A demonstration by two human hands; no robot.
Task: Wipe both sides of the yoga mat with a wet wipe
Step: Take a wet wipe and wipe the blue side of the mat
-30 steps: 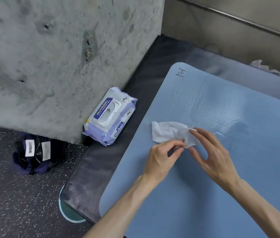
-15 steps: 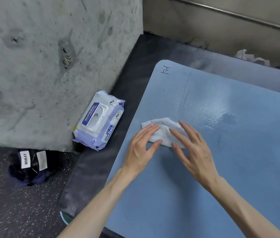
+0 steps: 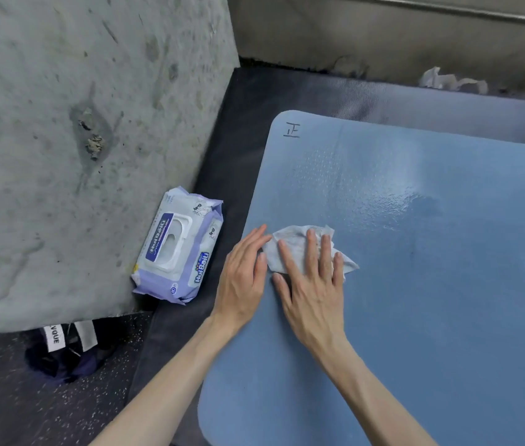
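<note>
Leftmost, a purple wipes pack (image 3: 179, 252) leans against the concrete block (image 3: 77, 140). Next, the left hand (image 3: 243, 275) lies flat, fingertips touching the wet wipe (image 3: 293, 249), while the right hand (image 3: 312, 284) presses it with straight fingers onto the blue yoga mat (image 3: 432, 284).

Both hands (image 3: 287, 278) flat, fingers straight

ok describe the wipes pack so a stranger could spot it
Find the grey concrete block left of the blue yoga mat. The wipes pack lies at its base on dark padding: a lilac soft pack with a white flip lid.
</note>
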